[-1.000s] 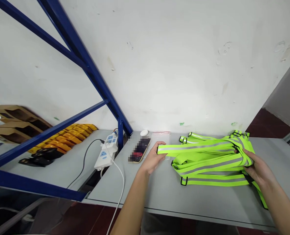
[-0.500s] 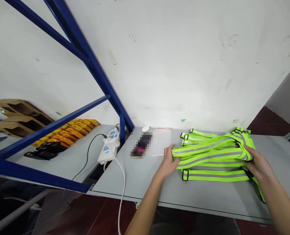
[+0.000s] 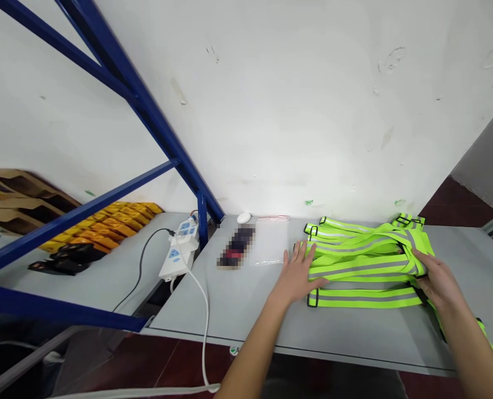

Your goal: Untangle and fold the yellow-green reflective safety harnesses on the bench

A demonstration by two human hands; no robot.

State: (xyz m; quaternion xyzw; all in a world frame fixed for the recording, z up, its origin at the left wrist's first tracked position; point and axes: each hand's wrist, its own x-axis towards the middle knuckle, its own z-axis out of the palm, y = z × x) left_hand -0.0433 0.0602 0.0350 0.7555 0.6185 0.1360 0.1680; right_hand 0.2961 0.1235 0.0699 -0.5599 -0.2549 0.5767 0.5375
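Observation:
A pile of neon-yellow reflective straps [image 3: 362, 266] with grey stripes and black buckles lies on the grey table. My left hand [image 3: 298, 274] rests spread against the left ends of the straps, fingers apart. At the pile's right end my right hand [image 3: 440, 280] grips the bunched straps, thumb on top and the other fingers partly hidden beneath. Near my right forearm, strap ends with black buckles hang toward the table's front edge. One strap lies separately along the front of the pile.
Left of the pile are clear plastic bags [image 3: 272, 239], a pixelated dark item [image 3: 237, 247] and a white round object [image 3: 244, 218]. A white power strip [image 3: 180, 249] with cables sits by the blue metal frame [image 3: 163, 133]. Yellow packets [image 3: 108, 221] lie farther left.
My left hand has loosened from the strap ends and spread its fingers over them. The straps at that end lie lower and flatter. My right hand stays at the right end.

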